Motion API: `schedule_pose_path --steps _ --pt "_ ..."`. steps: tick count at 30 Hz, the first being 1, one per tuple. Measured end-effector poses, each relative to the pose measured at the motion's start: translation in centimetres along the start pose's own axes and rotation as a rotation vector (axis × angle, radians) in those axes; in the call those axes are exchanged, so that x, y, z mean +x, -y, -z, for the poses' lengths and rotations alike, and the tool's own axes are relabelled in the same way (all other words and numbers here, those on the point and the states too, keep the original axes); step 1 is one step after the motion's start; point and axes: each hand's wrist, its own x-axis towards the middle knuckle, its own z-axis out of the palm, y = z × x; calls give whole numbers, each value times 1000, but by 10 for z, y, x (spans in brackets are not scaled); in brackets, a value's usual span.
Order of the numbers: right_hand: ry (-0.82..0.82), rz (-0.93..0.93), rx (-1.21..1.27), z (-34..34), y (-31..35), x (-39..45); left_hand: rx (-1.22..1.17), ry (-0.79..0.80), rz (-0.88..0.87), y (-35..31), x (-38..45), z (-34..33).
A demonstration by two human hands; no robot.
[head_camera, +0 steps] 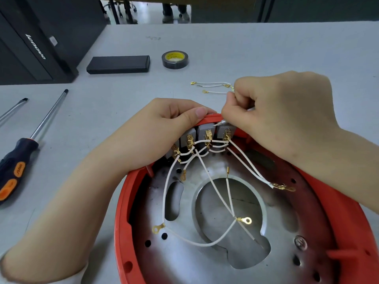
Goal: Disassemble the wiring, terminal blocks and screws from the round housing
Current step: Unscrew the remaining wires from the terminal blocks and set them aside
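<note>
Round red plastic housing [121, 203] with grey metal plate sits on grey table [246, 48], nearest the viewer. Left hand [164, 124] clamped over far rim. Right hand [272, 111] fisted around thin metal tool [220, 123], tip at grey terminal blocks [205, 131]. Risk: tip slipping off, gouging brass terminals or jabbing left thumb. White wires [207, 179] crossed; likely snagging if pulled.

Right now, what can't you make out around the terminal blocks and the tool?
Head view only:
- Tool handle: buried in the right hand; only the metal tip shows.
- Terminal blocks: tops covered by the left hand and the red housing rim.
- Housing's near edge: cut off by the frame's bottom.
</note>
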Motion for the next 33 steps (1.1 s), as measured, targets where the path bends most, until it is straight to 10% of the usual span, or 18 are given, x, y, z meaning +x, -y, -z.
schedule_pose_path --steps 18,33 --pt "168 -9 157 -16 -6 5 -21 -11 -23 0 0 -1" --pt "-118 101 -22 -10 -4 2 -15 -2 9 0 0 0"
